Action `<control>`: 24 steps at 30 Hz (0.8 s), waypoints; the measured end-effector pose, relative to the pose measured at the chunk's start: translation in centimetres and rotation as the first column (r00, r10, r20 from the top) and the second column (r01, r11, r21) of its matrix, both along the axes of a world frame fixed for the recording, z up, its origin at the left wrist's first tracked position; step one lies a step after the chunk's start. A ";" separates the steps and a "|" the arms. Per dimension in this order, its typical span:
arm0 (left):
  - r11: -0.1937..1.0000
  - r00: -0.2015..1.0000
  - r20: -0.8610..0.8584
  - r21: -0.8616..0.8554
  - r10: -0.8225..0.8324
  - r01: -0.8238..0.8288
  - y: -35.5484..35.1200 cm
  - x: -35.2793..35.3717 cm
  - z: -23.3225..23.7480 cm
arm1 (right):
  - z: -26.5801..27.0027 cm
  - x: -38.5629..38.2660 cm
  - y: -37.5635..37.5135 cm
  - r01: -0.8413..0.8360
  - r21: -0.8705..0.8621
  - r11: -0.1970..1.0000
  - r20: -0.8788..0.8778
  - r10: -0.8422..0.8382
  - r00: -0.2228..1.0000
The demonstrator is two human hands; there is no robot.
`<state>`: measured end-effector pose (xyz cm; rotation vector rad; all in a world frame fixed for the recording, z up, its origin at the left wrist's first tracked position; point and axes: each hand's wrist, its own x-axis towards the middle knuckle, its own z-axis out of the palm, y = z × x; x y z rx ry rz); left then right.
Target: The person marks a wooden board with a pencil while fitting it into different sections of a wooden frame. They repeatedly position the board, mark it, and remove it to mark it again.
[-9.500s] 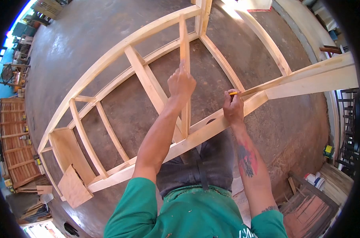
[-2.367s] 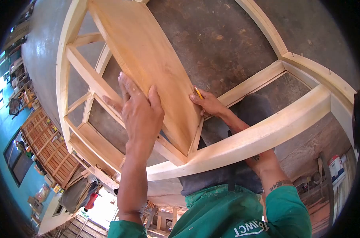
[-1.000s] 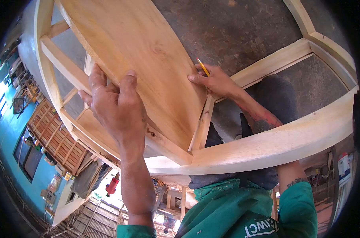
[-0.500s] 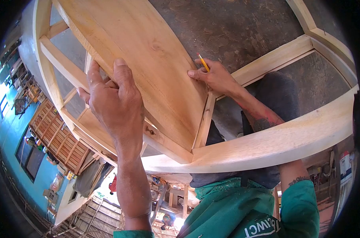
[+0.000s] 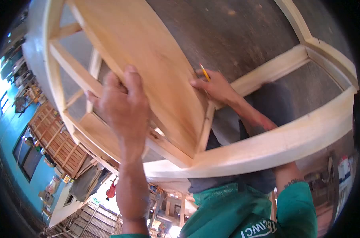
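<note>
A wide pale wooden board lies at a slant across a curved wooden frame. My left hand is closed around the board's left edge, thumb on its upper face; motion blurs it and its fingertips are partly hidden. On the opposite edge rests my right hand, its thumb pressed on the board and its other fingers partly out of sight. A yellow pencil sticks up between the fingers of that hand. The board's lower end meets a short frame rail.
Dark sheet surface lies behind the frame. A crossbar runs to the right, and slimmer struts stand at left. Beyond are a blue wall, a slatted wooden panel and a person in red.
The view has shifted slightly, so frame and board sit a little further right. My left hand has moved slightly right and down in view. My right hand keeps its hold.
</note>
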<state>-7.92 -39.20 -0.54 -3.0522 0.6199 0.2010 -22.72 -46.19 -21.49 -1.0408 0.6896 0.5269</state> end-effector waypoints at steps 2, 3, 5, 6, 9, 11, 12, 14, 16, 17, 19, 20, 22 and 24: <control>0.999 0.999 -0.011 -0.030 0.030 -0.030 0.3 -0.2 -0.5 | -0.3 0.1 0.2 -0.005 -0.026 1.000 0.031 0.006 1.000; 0.999 1.000 0.015 -0.045 0.006 -0.005 0.3 -0.2 -0.5 | -0.5 0.0 0.2 0.017 -0.031 0.999 0.059 -0.015 0.998; 0.997 0.997 0.071 -0.068 -0.038 0.043 0.0 -0.2 -0.5 | 1.3 0.5 -0.9 -0.022 -0.019 1.000 -0.002 0.022 1.000; 1.000 0.999 0.052 -0.019 0.001 0.000 -0.1 -0.4 -0.6 | 0.9 0.4 -0.8 -0.004 -0.030 1.000 0.026 0.005 1.000; 0.998 0.998 0.000 0.023 0.066 -0.066 -0.8 -0.4 0.1 | -0.1 0.2 -0.5 -0.064 -0.031 0.997 0.055 0.066 0.996; 0.995 0.995 -0.042 0.027 0.093 -0.092 -1.1 -0.5 0.5 | 0.4 0.2 -0.8 -0.121 -0.017 0.993 0.090 0.122 0.988; 0.992 0.990 -0.067 0.050 0.121 -0.117 -1.2 -0.5 0.8 | 0.8 0.4 -1.2 -0.119 -0.018 0.993 0.092 0.120 0.989; 0.987 0.986 -0.079 0.078 0.150 -0.144 -0.8 -0.6 0.7 | 1.8 0.9 -1.7 -0.207 0.017 0.978 0.042 0.206 0.978; 0.994 0.994 0.009 -0.035 0.105 -0.105 0.7 -0.8 -0.4 | 0.9 0.4 -0.1 -0.085 -0.057 0.995 0.150 0.092 0.984; 0.994 0.994 0.032 -0.028 0.108 -0.107 1.0 -0.9 -0.8 | 0.4 0.2 0.6 0.051 -0.118 0.992 0.250 -0.020 0.968; 0.992 0.980 0.198 -0.127 0.000 0.026 0.9 -1.0 -1.3 | 0.9 0.4 -0.1 -0.044 -0.050 0.998 0.222 0.054 0.974; 0.993 0.995 0.052 -0.080 0.091 -0.086 0.8 -1.2 -0.6 | 1.2 0.4 -0.5 -0.137 0.011 0.991 0.174 0.133 0.976; 0.992 0.992 0.077 -0.085 0.095 -0.088 0.5 -1.5 -0.4 | 1.3 0.5 -0.7 -0.137 0.040 0.990 0.164 0.129 0.978; 0.992 0.991 0.091 -0.091 0.097 -0.089 0.6 -1.5 -0.6 | 1.1 0.2 -0.7 -0.134 0.068 0.989 0.142 0.123 0.982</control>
